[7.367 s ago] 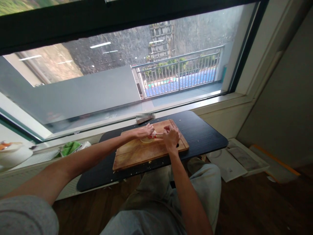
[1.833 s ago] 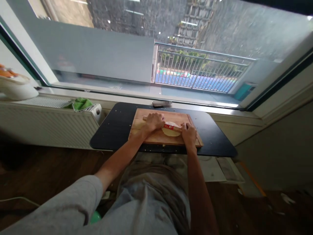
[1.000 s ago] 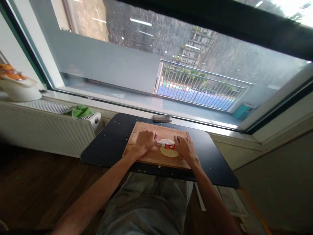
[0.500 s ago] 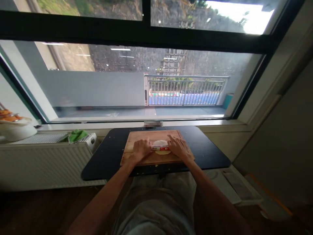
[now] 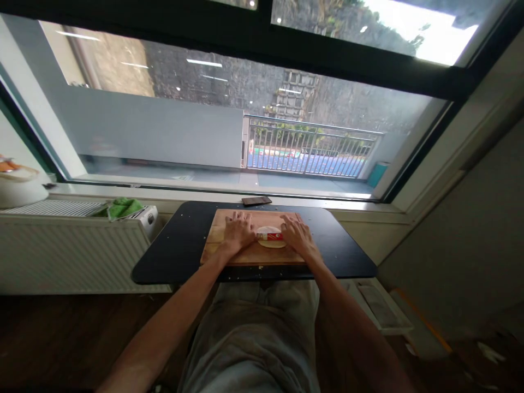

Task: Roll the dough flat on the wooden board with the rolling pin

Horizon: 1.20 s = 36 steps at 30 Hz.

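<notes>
A rolling pin (image 5: pixel 270 237) with a red-and-white label lies crosswise between the two hands in the head view, its middle bare and its ends covered by them. Under it, a pale round of dough (image 5: pixel 272 244) shows both ahead of and behind the pin, flat on a wooden board (image 5: pixel 254 256). The left hand (image 5: pixel 238 231) is palm down, fingers stretched forward and slightly spread; the right hand (image 5: pixel 298 233) is likewise laid out long, fingers angled forward and to the left. The palms hide the pin's ends, so how far it reaches beneath them is hard to tell. Beyond both hands, a dark flat object (image 5: pixel 256 201) rests near the far edge of the black table (image 5: pixel 344 256). Well left of the left hand, a green cloth (image 5: pixel 124 208) lies on a white radiator (image 5: pixel 73 254).
</notes>
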{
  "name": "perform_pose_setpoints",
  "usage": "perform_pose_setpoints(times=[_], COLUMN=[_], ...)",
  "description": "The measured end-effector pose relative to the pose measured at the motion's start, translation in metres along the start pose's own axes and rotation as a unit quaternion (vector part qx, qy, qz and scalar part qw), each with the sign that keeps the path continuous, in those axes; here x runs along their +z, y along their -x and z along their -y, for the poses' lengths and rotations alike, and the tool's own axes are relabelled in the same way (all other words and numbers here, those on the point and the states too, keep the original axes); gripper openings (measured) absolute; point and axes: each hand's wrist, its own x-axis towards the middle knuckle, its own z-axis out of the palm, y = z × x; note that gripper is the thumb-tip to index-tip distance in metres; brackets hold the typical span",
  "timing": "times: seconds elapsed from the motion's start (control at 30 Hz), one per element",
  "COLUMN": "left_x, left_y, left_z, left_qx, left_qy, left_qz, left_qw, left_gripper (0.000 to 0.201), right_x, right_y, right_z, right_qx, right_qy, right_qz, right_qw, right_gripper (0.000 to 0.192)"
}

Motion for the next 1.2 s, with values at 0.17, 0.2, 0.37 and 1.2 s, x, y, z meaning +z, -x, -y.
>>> perform_pose_setpoints(times=[0.17, 0.2, 0.37, 1.2], left_x=[0.004, 0.005, 0.004, 0.007], left_y=[-0.018, -0.021, -0.032, -0.076], left_z=[0.003, 0.004, 0.004, 0.003], left_qx=[-0.001, 0.0, -0.002, 0.006], left_qy=[0.009, 0.009, 0.007, 0.015], left_qz=[-0.004, -0.001, 0.014, 0.037], left_qw=[1.0, 1.0, 1.0, 0.999], left_gripper=[0.038, 0.038, 0.036, 0.039], right_x=[0.0, 0.0, -0.003, 0.015], right_y=[-0.011, -0.014, -0.025, -0.087], right_z=[0.0, 0.0, 0.001, -0.012], right_qx=[0.013, 0.019, 0.029, 0.041], right_qy=[0.009, 0.007, 0.006, -0.03], right_qz=[-0.009, -0.005, 0.003, 0.024], right_qw=[1.0, 1.0, 1.0, 0.998], right_gripper=[0.046, 0.045, 0.046, 0.043])
